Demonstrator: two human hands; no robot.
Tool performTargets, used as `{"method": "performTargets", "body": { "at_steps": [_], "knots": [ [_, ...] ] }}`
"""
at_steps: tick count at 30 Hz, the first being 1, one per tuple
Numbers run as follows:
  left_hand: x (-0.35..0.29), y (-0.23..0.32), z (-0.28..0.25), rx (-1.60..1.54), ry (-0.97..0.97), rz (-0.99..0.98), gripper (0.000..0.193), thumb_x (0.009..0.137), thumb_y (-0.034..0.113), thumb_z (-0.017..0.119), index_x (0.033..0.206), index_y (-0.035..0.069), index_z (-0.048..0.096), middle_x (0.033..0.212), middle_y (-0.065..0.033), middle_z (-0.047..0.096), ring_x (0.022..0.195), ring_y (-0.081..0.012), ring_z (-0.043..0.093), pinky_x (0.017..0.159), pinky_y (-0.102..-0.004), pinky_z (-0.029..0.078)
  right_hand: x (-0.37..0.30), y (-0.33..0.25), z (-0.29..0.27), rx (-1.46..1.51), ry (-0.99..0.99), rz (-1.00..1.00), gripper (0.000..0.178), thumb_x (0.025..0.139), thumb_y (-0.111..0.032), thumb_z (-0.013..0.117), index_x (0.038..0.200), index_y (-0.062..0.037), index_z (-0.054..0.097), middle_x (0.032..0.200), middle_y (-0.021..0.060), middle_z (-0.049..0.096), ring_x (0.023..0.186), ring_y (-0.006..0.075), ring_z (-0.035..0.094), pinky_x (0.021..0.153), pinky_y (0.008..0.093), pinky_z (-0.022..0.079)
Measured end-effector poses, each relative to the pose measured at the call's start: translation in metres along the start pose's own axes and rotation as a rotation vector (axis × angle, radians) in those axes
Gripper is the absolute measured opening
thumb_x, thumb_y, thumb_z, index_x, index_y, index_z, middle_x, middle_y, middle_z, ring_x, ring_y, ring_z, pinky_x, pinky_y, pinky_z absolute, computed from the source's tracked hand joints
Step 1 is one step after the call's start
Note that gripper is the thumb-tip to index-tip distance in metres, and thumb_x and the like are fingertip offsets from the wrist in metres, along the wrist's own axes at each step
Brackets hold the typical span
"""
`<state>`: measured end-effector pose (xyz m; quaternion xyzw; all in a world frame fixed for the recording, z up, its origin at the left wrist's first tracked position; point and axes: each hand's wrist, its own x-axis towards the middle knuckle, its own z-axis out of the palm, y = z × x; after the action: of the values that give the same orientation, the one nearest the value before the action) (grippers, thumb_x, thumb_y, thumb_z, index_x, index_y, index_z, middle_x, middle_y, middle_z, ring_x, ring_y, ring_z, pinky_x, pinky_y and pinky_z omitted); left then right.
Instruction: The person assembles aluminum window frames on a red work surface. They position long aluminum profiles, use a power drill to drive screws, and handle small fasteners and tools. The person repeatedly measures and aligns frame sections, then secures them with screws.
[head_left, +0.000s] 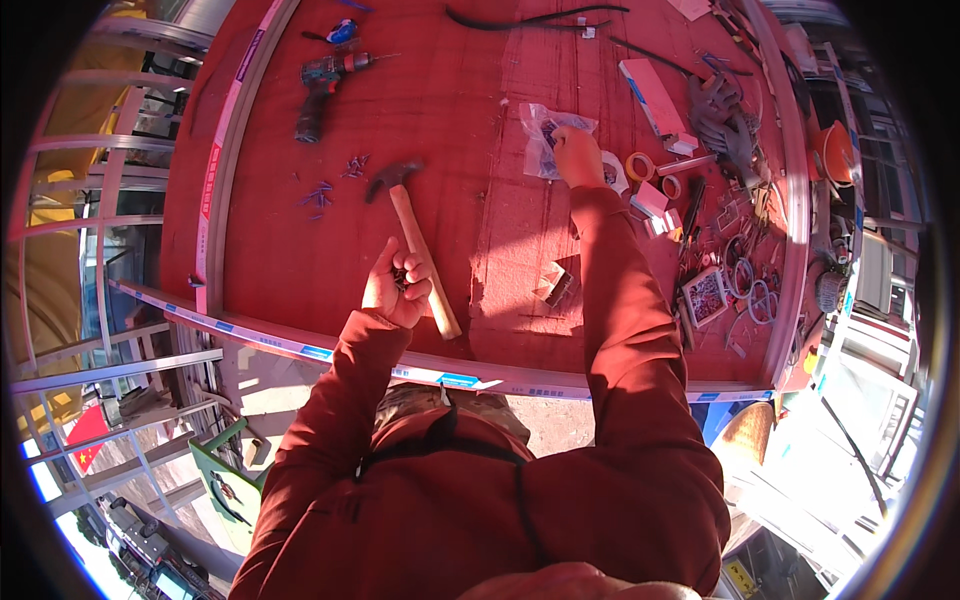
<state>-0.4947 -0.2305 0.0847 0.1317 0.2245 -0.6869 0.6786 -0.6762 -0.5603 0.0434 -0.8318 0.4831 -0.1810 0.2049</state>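
My left hand [398, 285] is cupped, fingers curled around several small dark pieces, likely screws or nails. It hovers just left of the wooden handle of a claw hammer [418, 245] lying on the red board [290, 250]. My right hand [577, 155] reaches far forward and grips a clear plastic bag [545, 135] holding small dark parts, fingers pinched at its opening. Both sleeves are dark red.
A cordless drill [322, 85] lies at the back left, loose screws [330, 185] near the hammer head. Tape rolls [640, 165], a white box [652, 95], gloves [718, 115], a small tray of parts [706, 295] and scissors crowd the right side. Black cable [520, 20] runs along the back.
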Motion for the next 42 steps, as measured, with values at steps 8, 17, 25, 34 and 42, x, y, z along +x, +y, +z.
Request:
{"method": "performTargets", "body": {
  "at_steps": [8, 17, 25, 34, 42],
  "knots": [
    [-0.108, 0.022, -0.057, -0.036, 0.211, 0.211, 0.04, 0.096, 0.035, 0.055, 0.063, 0.012, 0.052, 0.066, -0.0031, 0.054, 0.057, -0.0139, 0.048, 0.037, -0.0226, 0.034, 0.009, 0.006, 0.024, -0.362, -0.187, -0.054, 0.042, 0.07, -0.033, 0.074, 0.099, -0.0036, 0.066, 0.109, 0.0213, 0.061, 0.103, 0.0391, 0.061, 0.088, 0.0464, 0.05],
    [-0.113, 0.012, -0.045, -0.043, 0.302, 0.209, 0.039, 0.095, 0.035, 0.058, 0.064, 0.012, 0.051, 0.066, -0.0045, 0.054, 0.058, -0.0143, 0.049, 0.038, -0.0223, 0.032, 0.004, 0.022, 0.045, -0.066, -0.14, 0.047, 0.036, 0.075, -0.021, 0.067, 0.107, -0.004, 0.066, 0.1, 0.0204, 0.067, 0.093, 0.0369, 0.065, 0.083, 0.0443, 0.051],
    [-0.115, 0.022, -0.062, -0.046, 0.31, 0.175, 0.039, 0.094, 0.034, 0.06, 0.063, 0.012, 0.052, 0.068, -0.0053, 0.056, 0.058, -0.0147, 0.05, 0.038, -0.0229, 0.031, -0.011, 0.042, 0.047, 1.296, 0.195, 0.639, 0.018, 0.085, -0.003, 0.066, 0.102, -0.0067, 0.067, 0.089, 0.006, 0.066, 0.074, 0.0174, 0.061, 0.063, 0.0322, 0.053],
    [-0.121, 0.023, -0.056, -0.026, 0.323, 0.174, 0.04, 0.096, 0.033, 0.056, 0.063, 0.011, 0.052, 0.068, -0.005, 0.056, 0.059, -0.0148, 0.051, 0.038, -0.0241, 0.035, -0.041, 0.067, 0.048, 1.966, 0.487, 0.561, 0.009, 0.089, -0.003, 0.059, 0.094, -0.0105, 0.059, 0.085, 0.0011, 0.063, 0.077, 0.0151, 0.06, 0.063, 0.0307, 0.051],
    [-0.133, 0.037, -0.067, -0.054, 0.314, 0.205, 0.039, 0.095, 0.034, 0.057, 0.063, 0.012, 0.053, 0.067, -0.0032, 0.055, 0.056, -0.0134, 0.049, 0.037, -0.0228, 0.034, -0.084, 0.045, -0.01, 2.181, 0.658, 0.576, 0.008, 0.082, -0.012, 0.058, 0.089, -0.008, 0.057, 0.081, 0.001, 0.059, 0.074, 0.0164, 0.059, 0.059, 0.0312, 0.046]
  ]
}}
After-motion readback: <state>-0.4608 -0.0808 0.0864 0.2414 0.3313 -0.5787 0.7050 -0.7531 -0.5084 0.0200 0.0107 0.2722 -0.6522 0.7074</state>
